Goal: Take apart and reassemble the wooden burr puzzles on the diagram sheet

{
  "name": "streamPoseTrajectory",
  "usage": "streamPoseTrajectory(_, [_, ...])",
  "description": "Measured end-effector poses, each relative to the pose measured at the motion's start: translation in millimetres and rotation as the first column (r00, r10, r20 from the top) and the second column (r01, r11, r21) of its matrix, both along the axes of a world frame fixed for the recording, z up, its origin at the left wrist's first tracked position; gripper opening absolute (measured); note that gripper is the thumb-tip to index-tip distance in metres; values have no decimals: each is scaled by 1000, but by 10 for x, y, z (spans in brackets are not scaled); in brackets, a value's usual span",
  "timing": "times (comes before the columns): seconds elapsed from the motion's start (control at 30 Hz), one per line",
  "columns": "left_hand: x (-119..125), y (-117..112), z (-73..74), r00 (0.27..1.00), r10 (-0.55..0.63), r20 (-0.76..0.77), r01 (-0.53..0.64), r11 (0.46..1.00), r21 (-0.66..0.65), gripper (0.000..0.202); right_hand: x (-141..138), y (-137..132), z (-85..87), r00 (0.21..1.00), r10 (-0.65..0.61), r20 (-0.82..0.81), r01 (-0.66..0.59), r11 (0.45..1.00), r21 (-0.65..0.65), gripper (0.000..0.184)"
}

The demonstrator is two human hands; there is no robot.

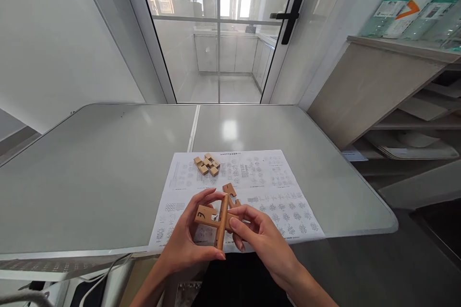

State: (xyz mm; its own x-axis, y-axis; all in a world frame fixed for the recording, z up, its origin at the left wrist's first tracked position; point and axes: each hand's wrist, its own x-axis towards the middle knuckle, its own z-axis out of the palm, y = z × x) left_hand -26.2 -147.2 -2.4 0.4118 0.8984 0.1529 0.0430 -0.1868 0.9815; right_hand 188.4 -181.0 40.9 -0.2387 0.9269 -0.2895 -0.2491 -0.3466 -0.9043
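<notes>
Both my hands are over the near edge of the table, holding notched wooden puzzle pieces. My left hand (183, 236) grips a narrow puzzle piece (222, 223), nearly upright, with the thumb at its lower end and fingers at its top. A flat puzzle piece (206, 216) with a black mark like a 3 crosses behind it. The right end of that flat piece is pinched in my right hand (262, 235). Just beyond my fingers lies another notched wooden piece (229, 189), partly hidden by my right hand. How tightly the two held pieces fit together is unclear.
Under my hands lies a printed sheet (302, 230) with rows of small diagrams. An interlocked cluster of wooden pieces (207, 165) rests on its upper left. The grey table (108, 168) ends before a glass door (237, 53). Shelves (382, 72) with plastic bottles (414, 9) stand right.
</notes>
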Motion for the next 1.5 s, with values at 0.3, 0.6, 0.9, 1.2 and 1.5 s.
streamPoseTrajectory(0.3, [37, 10, 51, 998, -55, -15, 55, 997, 51, 112, 52, -54, -86, 999, 5, 35, -4, 1000, -18, 50])
streamPoseTrajectory(0.6, [101, 49, 103, 970, 140, -197, -148, 989, -28, 51, 582, 33, -401, 964, -187, 189, 150, 969, 195, 39])
streamPoseTrajectory(0.9, [311, 78, 14, 849, 190, -493, -54, 960, 276, 70, 880, 124, -614, 931, -293, 219, 225, 931, 289, 32])
streamPoseTrajectory(1.2, [462, 294, 15, 768, 207, -606, 23, 937, 348, 80, 877, 148, -584, 948, -256, 191, 188, 931, 313, 32])
streamPoseTrajectory(1.5, [438, 371, 460, 835, 309, -455, -162, 929, 333, 86, 869, 151, -542, 951, -224, 213, 144, 931, 336, 30])
